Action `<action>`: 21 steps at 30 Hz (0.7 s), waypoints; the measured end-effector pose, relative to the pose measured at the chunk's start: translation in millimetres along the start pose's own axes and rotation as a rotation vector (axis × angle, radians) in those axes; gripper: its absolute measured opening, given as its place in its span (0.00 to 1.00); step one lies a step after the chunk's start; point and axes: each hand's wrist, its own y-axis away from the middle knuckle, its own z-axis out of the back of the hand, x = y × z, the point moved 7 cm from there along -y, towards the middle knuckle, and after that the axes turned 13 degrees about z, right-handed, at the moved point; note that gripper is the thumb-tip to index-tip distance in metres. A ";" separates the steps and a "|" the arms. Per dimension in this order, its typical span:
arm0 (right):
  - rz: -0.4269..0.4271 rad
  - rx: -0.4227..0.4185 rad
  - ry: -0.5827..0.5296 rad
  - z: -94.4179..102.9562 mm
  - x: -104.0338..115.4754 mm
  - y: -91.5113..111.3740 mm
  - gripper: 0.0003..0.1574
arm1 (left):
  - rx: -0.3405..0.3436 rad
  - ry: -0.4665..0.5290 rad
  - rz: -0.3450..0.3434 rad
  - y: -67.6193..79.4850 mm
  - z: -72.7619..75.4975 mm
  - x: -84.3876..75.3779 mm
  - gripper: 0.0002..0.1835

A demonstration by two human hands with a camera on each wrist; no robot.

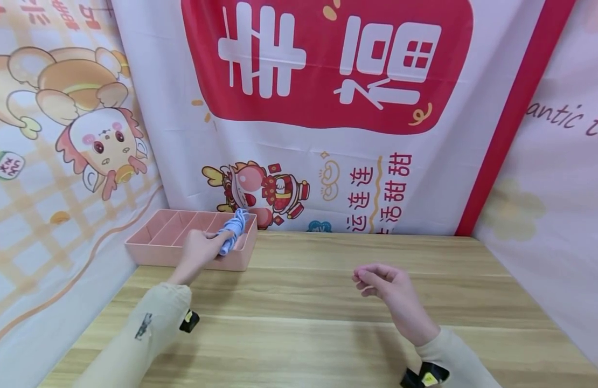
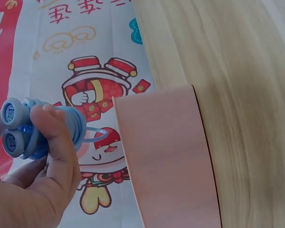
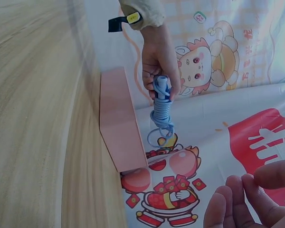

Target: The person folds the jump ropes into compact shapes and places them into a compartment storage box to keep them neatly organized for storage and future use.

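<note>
A light-blue jump rope (image 1: 235, 230), wound into a bundle around its two handles, is gripped in my left hand (image 1: 203, 249). That hand holds it over the right end of a pink divided tray (image 1: 155, 254). In the left wrist view the handle ends (image 2: 15, 142) face the camera, with the thumb on top of the bundle. A loose loop of cord hangs off its far end in the right wrist view. My right hand (image 1: 390, 285) hovers above the table on the right, fingers loosely bent and thumb near the index finger. Nothing is visible in it.
The tray stands at the back left of the wooden table (image 1: 299, 302), close to the left and back cloths. A printed back cloth (image 1: 425, 188) hangs behind the table's far edge. Patterned side cloths border it on the left (image 1: 42, 215) and right (image 1: 561, 226).
</note>
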 end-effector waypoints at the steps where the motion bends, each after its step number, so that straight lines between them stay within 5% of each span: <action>1: 0.000 -0.001 0.000 0.5 -0.5 0.1 0.13 | 0.005 -0.008 0.012 -2.6 -0.9 -0.2 0.26; 10: -0.014 0.005 -0.003 3.5 -4.7 0.6 0.11 | 0.065 -0.054 0.056 -33.9 -14.9 -1.2 0.25; 21: -0.029 0.007 0.002 1.2 -6.4 -1.0 0.14 | 0.049 -0.211 0.013 -59.3 -23.3 -7.7 0.25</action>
